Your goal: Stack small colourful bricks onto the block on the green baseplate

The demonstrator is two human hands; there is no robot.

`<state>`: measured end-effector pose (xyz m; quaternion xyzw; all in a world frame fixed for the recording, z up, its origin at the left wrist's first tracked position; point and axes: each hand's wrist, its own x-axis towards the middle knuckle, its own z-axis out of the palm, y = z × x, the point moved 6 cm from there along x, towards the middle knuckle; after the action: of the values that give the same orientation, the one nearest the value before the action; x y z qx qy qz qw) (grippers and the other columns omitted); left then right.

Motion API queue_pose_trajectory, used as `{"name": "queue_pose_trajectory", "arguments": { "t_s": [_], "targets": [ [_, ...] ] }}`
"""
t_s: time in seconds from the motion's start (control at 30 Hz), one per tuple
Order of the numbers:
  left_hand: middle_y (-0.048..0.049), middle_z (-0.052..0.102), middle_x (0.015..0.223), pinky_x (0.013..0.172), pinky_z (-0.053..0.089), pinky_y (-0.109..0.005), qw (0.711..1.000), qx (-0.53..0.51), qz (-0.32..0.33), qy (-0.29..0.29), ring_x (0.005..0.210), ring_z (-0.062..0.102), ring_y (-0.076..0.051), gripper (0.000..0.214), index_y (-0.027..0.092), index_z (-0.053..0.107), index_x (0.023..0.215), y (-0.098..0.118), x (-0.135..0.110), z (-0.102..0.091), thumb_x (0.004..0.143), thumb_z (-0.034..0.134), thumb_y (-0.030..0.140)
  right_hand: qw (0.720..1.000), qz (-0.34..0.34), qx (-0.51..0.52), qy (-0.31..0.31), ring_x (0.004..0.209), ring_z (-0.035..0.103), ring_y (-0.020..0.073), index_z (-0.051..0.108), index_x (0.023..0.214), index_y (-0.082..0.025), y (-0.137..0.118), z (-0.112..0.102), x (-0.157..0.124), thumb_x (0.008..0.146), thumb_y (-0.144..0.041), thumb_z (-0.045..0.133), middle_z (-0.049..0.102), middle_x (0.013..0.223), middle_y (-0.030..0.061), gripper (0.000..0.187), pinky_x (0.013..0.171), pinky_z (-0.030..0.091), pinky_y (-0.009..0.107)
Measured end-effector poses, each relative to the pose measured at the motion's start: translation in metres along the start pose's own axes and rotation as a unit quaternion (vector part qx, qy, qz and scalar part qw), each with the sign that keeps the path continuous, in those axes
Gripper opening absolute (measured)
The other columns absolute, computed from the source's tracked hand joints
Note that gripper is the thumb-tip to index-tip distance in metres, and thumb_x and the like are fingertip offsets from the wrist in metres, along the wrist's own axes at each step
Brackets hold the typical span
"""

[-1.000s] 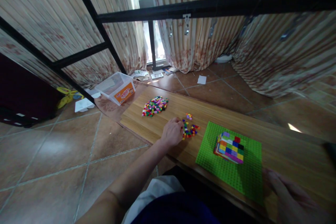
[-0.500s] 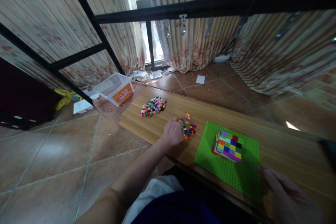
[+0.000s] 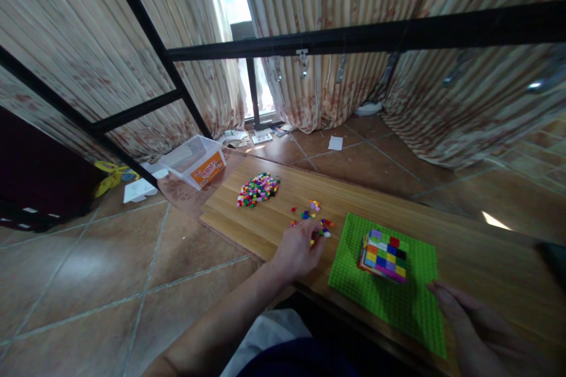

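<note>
My left hand [image 3: 298, 250] reaches down into a loose spread of small toy bricks [image 3: 326, 225], its fingers bent and drawn together. Whatever is between those fingertips is too small to make out. Right of it, a green studded baseplate [image 3: 351, 271] carries a block built of many-coloured bricks [image 3: 384, 254], with a red and a purple brick raised on top. My right hand [image 3: 471, 321] is at the baseplate's right edge, thumb and finger pinched together over that edge; anything in the pinch is hidden.
A bigger heap of mixed bricks [image 3: 259, 189] lies toward the left end of the wooden table [image 3: 239, 227]. On the floor beyond stands a clear plastic box [image 3: 190, 159] with an orange label. A black metal frame [image 3: 274, 47] crosses before the curtains.
My left hand has shifted right and nearer to me over the loose bricks, uncovering several on its far side. The right hand stays by the baseplate edge. The view has tilted slightly up.
</note>
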<state>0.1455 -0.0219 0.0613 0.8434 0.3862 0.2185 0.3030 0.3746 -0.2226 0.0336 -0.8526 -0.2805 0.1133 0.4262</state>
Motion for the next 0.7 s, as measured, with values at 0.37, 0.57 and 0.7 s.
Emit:
{"name": "queue_pose_trajectory", "arguments": {
  "t_s": [0.37,0.57,0.7],
  "targets": [
    [-0.0063,0.069,0.083,0.072,0.051,-0.025,0.967,-0.227,0.110,-0.020,0.077,0.065,-0.015,0.009,0.017,0.064,0.088,0.062,-0.043,0.021,0.083,0.058,0.019,0.974,-0.027,0.191,-0.119,0.080,0.073,0.0247,0.077,0.080,-0.022,-0.081,0.056,-0.043,0.066,-0.054,0.072,0.077,0.088,0.0076,0.035,0.072,0.061,0.033],
    [-0.0047,0.069,0.070,0.067,0.050,-0.025,0.949,-0.310,0.053,0.001,0.068,0.065,-0.015,0.005,0.017,0.064,0.071,0.055,-0.040,0.027,0.076,0.063,0.016,0.971,-0.002,0.215,-0.102,0.064,0.073,0.0219,0.078,0.076,-0.022,-0.077,0.053,-0.045,0.062,-0.051,0.075,0.077,0.082,0.0072,0.031,0.057,0.061,0.028],
    [-0.0050,0.068,0.068,0.061,0.050,-0.025,0.906,-0.419,-0.054,-0.027,0.062,0.065,-0.015,0.010,0.016,0.063,0.068,0.049,-0.041,0.037,0.073,0.069,0.022,0.974,0.001,0.207,-0.097,0.070,0.073,0.0225,0.078,0.080,-0.022,-0.072,0.056,-0.048,0.066,-0.050,0.074,0.077,0.086,0.0076,0.032,0.057,0.061,0.026]
  ]
}}
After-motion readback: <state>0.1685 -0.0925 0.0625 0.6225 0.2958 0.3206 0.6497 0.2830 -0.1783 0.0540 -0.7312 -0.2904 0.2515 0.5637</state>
